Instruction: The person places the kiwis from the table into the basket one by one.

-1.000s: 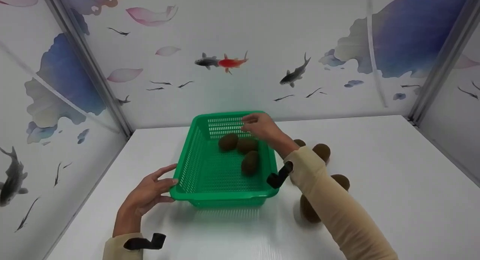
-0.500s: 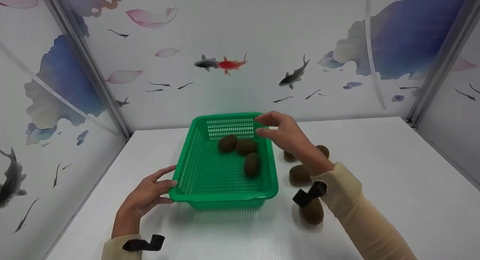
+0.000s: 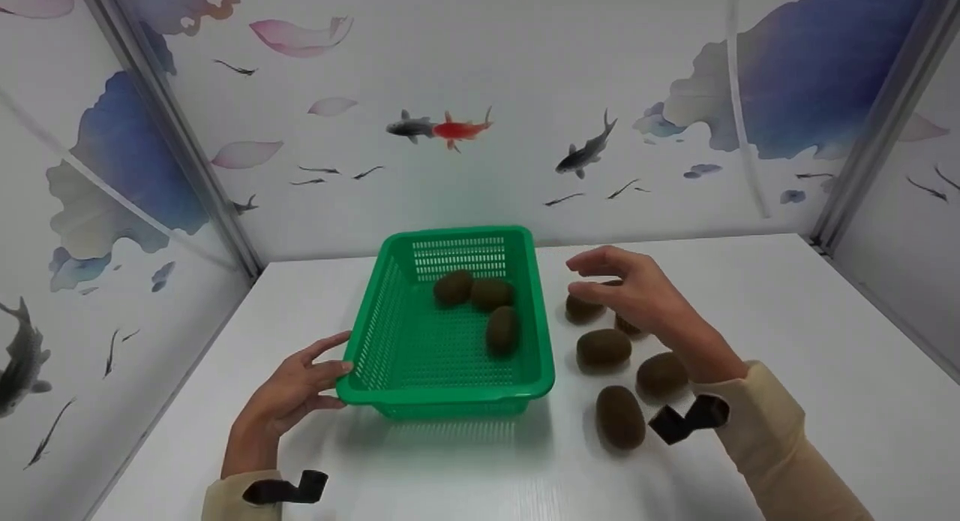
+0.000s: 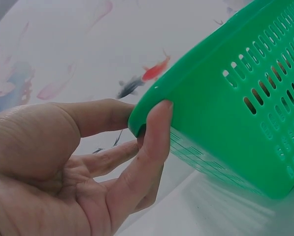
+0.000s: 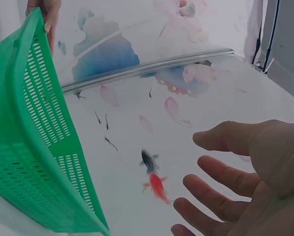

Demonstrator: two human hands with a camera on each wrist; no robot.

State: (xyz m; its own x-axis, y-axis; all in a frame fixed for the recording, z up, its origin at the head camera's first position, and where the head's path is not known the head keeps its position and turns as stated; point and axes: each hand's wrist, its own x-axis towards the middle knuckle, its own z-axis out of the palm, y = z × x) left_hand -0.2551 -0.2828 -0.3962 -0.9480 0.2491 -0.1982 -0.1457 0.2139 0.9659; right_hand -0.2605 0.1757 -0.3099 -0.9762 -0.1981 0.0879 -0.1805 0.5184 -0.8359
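Observation:
A green plastic basket (image 3: 446, 396) with slotted walls stands on the table, three brown kiwis inside: one kiwi (image 3: 454, 288) at the back, another kiwi (image 3: 492, 293) beside it, and an upright-lying kiwi (image 3: 502, 331) near the right wall. My left hand (image 3: 296, 389) pinches the basket's rim at its near left corner; in the left wrist view, thumb and fingers meet the rim from two sides. To the right of the basket, my right hand (image 3: 637, 292) hovers with spread fingers and an unfilled palm. It partly covers a kiwi (image 3: 583, 308) on the table.
Several loose kiwis lie right of the basket, among them a near kiwi (image 3: 620, 418), a middle kiwi (image 3: 604, 350) and a kiwi (image 3: 662, 377) by the right wrist. White panels with painted fish (image 3: 461, 129) close off the back and sides of the table (image 3: 787, 318).
My right hand has moved from over the basket's back right to the right, above the loose kiwis. The kiwi by the right wall has shifted slightly. My left hand stays on the rim.

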